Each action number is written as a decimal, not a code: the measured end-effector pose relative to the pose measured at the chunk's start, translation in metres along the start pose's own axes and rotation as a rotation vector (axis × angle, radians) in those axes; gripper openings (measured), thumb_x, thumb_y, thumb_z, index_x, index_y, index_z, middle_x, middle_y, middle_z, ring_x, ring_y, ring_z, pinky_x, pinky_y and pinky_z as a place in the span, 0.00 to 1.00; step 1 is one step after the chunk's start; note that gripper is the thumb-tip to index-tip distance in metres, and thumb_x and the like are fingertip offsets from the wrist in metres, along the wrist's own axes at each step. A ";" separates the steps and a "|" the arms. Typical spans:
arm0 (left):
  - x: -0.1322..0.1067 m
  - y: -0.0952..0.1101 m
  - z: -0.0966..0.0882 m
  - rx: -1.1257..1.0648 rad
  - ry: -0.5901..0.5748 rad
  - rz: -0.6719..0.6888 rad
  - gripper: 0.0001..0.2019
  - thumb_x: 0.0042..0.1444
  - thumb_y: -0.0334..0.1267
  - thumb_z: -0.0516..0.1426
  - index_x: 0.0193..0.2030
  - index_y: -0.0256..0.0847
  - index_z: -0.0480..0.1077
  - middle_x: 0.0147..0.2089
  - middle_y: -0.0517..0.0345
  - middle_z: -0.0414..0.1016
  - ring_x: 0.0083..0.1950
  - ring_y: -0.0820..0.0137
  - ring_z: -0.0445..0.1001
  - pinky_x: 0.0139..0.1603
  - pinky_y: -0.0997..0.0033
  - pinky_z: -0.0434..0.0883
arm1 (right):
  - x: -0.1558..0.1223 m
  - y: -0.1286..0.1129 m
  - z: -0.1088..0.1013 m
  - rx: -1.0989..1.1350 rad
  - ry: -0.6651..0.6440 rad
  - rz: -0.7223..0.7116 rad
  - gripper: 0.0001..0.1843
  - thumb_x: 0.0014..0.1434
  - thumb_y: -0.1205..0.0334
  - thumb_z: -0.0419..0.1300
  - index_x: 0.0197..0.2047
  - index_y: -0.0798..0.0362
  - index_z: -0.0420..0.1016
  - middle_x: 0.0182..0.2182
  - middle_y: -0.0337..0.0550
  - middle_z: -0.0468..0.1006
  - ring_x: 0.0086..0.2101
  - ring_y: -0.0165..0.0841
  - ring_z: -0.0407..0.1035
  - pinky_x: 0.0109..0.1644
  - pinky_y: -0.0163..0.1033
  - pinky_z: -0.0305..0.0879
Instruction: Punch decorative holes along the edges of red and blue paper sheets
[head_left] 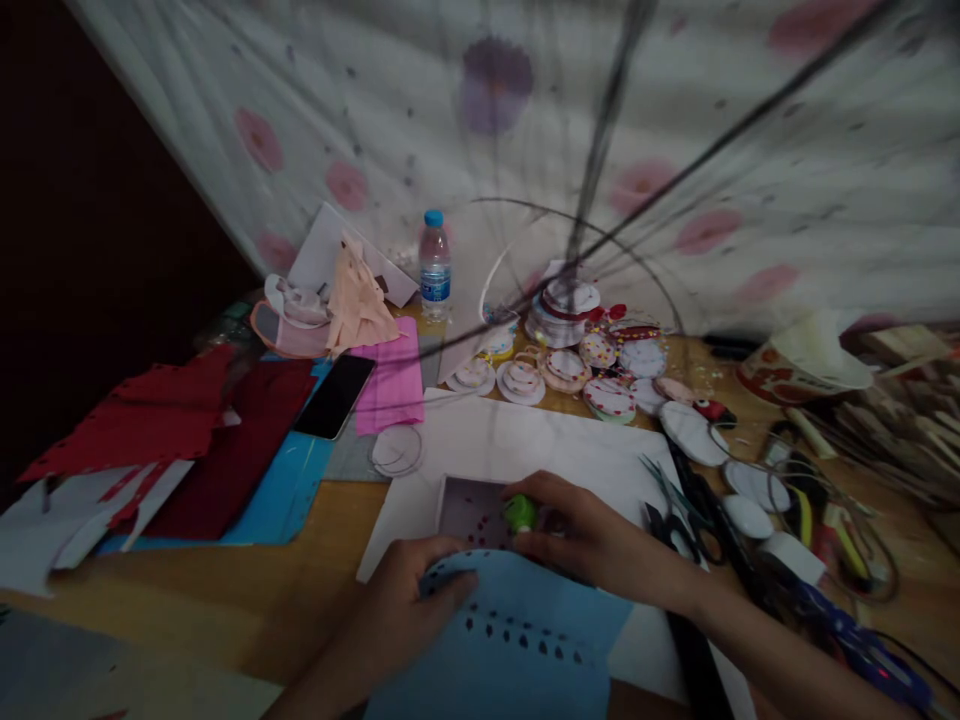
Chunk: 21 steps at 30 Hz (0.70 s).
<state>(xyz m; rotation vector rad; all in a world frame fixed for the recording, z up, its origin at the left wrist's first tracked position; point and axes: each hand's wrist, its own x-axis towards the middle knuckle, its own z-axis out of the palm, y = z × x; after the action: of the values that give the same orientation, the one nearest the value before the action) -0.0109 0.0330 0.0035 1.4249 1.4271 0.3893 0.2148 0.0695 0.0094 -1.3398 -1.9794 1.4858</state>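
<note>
My left hand (431,590) pinches the top left edge of a blue sheet (525,680) between thumb and fingers. Rows of small dark drop-shaped holes run across this sheet and along its curved upper edge. Closed around a small bright green craft punch (520,513), my right hand (574,530) is just above the sheet's far edge; the punch's lower part is hidden by the fingers. Behind the sheet lies a shallow tray (457,500) with several tiny dark red bits in it. A large white paper (547,435) lies under the tray.
Left are red sheets (150,415), a phone (335,397) and pink cloth (390,375). A water bottle (435,265) stands behind. Decorated round pieces (566,370) fill the back. Scissors (679,520), pliers (847,545) and a paper tub (799,365) are at right. Blurred dark strands cross the view.
</note>
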 end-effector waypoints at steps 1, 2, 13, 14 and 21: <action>-0.001 0.001 -0.001 0.006 0.000 -0.002 0.13 0.53 0.42 0.57 0.43 0.42 0.77 0.42 0.55 0.80 0.46 0.59 0.75 0.49 0.66 0.69 | 0.000 -0.002 -0.001 0.015 0.006 0.013 0.16 0.59 0.62 0.59 0.51 0.52 0.69 0.40 0.41 0.75 0.35 0.32 0.69 0.39 0.35 0.66; -0.002 0.002 -0.002 0.010 0.003 -0.006 0.13 0.54 0.42 0.57 0.43 0.42 0.77 0.43 0.55 0.80 0.47 0.59 0.74 0.49 0.66 0.69 | -0.001 -0.005 -0.002 0.024 0.006 0.024 0.16 0.59 0.61 0.58 0.51 0.52 0.69 0.38 0.42 0.75 0.35 0.32 0.69 0.39 0.35 0.66; -0.003 -0.003 0.008 0.040 0.053 -0.009 0.16 0.54 0.44 0.55 0.45 0.42 0.77 0.46 0.53 0.79 0.51 0.57 0.73 0.52 0.63 0.69 | -0.020 -0.023 0.002 -0.370 0.002 -0.165 0.18 0.54 0.64 0.64 0.49 0.51 0.72 0.44 0.47 0.75 0.43 0.40 0.70 0.46 0.43 0.66; -0.004 -0.003 0.009 0.043 0.044 0.000 0.16 0.55 0.44 0.55 0.45 0.42 0.77 0.46 0.53 0.79 0.51 0.57 0.73 0.52 0.62 0.69 | -0.020 -0.023 0.003 -0.394 0.007 -0.165 0.18 0.54 0.65 0.64 0.49 0.51 0.71 0.44 0.48 0.75 0.43 0.40 0.70 0.46 0.43 0.66; -0.003 -0.004 0.012 0.048 0.065 -0.022 0.17 0.55 0.45 0.55 0.46 0.41 0.76 0.47 0.49 0.78 0.51 0.56 0.73 0.52 0.60 0.68 | -0.018 -0.030 0.008 -0.520 0.018 -0.187 0.16 0.54 0.66 0.63 0.48 0.52 0.72 0.42 0.48 0.75 0.43 0.43 0.69 0.47 0.48 0.63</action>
<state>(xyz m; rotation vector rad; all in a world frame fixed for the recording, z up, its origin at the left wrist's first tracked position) -0.0040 0.0244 -0.0030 1.4453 1.5122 0.3921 0.2041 0.0495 0.0370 -1.2913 -2.5068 0.9028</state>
